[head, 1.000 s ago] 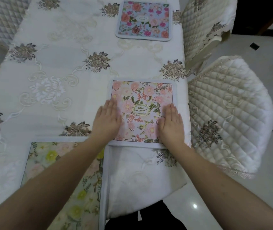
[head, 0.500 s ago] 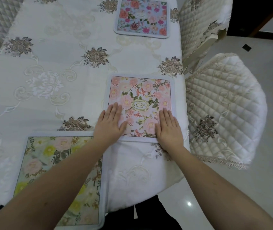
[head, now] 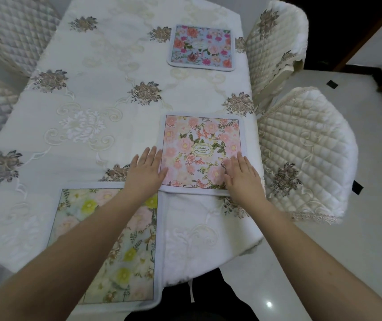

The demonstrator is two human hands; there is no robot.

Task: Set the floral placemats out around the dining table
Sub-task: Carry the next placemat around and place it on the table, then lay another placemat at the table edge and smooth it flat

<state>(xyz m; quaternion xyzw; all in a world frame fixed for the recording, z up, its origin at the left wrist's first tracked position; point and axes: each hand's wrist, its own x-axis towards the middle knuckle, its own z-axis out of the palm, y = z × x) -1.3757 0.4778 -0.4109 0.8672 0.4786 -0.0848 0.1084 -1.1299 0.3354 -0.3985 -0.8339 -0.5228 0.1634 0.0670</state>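
Both hands lie flat with fingers spread and gripping nothing — the left hand [head: 144, 173] presses the near left corner of the pink placemat [head: 202, 144], its fingers [head: 149, 156] half on the mat's edge and half on the white embroidered cloth of the table [head: 88, 126], while the right hand [head: 243, 177] covers the near right corner. Under the left forearm, nearer than the fingers, lies the yellow-green placemat [head: 106, 258]; well beyond the fingertips, by the right edge, sits the blue placemat [head: 201, 47] — a quilted chair [head: 306, 144] stands right of the right hand.
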